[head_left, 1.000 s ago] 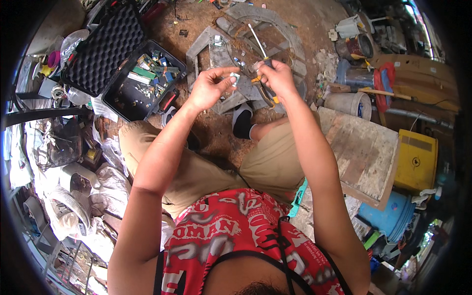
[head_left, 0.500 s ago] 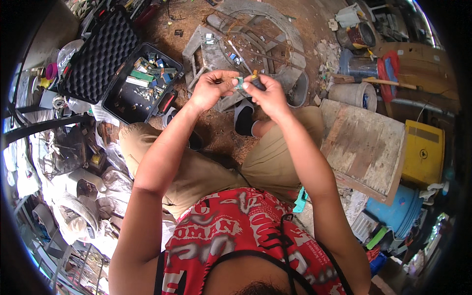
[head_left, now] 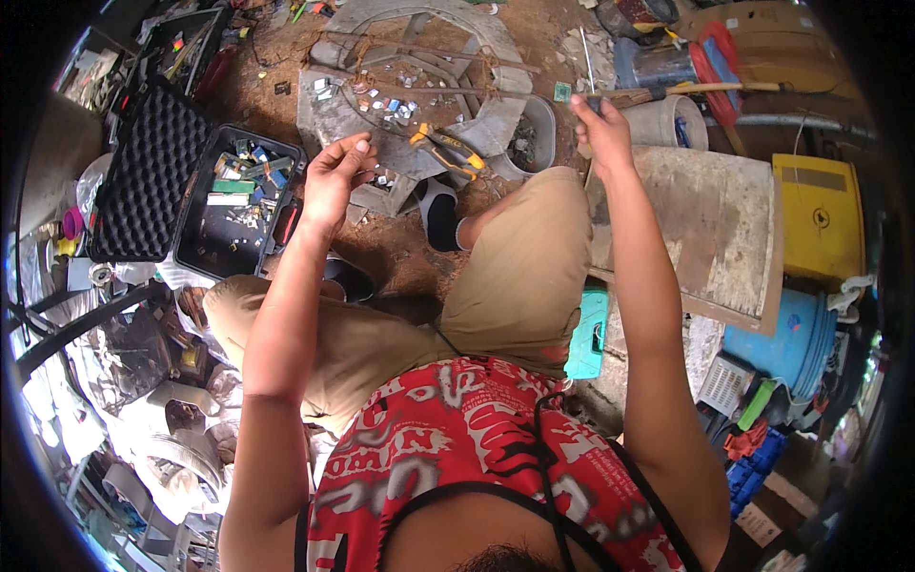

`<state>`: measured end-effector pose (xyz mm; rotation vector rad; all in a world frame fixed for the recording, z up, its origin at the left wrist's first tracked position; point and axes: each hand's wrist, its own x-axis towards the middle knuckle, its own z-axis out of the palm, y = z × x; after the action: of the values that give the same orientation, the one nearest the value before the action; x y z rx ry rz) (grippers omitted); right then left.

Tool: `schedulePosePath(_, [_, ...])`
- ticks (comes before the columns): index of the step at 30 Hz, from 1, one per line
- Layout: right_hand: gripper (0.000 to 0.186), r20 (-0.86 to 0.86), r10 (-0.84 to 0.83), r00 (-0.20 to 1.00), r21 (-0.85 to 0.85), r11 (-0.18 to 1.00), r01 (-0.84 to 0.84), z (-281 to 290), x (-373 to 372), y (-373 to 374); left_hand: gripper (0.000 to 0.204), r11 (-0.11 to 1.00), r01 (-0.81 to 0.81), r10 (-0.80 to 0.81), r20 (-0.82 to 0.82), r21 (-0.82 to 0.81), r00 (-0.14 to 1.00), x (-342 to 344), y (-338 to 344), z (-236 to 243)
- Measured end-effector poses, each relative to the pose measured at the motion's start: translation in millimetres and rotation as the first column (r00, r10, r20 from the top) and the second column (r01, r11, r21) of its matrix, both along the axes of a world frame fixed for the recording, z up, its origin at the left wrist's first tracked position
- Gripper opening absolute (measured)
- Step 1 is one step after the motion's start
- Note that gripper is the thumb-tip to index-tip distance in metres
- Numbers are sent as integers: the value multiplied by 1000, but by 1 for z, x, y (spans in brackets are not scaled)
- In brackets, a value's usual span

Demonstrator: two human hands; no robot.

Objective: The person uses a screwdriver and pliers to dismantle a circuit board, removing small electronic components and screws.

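My right hand is raised at the right, closed round a screwdriver whose thin metal shaft points away from me; its handle is mostly hidden. Right by the thumb tip is a small green circuit board; whether the fingers touch it I cannot tell. My left hand hovers over the ground at the left, thumb and fingers pinched together, and what is in them, if anything, does not show. Between the hands, pliers with yellow-and-black handles lie on a grey slab.
An open black case with foam lid holds circuit boards and small parts at the left. Small chips are scattered on the slab. A grey tub stands right of the pliers. A wooden board, yellow box and blue bucket line the right.
My hands have parted: the right moved right with the screwdriver, the green board now beside it; the left moved left. The pliers have come into sight, and the whole view has shifted.
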<state>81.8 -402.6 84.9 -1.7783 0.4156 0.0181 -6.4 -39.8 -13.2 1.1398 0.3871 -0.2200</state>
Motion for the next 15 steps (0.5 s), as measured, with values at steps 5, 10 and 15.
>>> schedulePosePath(5, [18,-36,-283,958,-128,952,277,-29,-21,-73,28,998,-37,35,44,44,998,1,1,-8])
schedulePosePath(10, [20,85,-197,977,146,972,183,2,-53,-38,22,947,-214,166,203,241,965,-3,20,-13])
schedulePosePath(15, [23,326,-63,943,57,997,47,-8,-82,15,27,813,-302,197,253,498,947,28,52,-13])
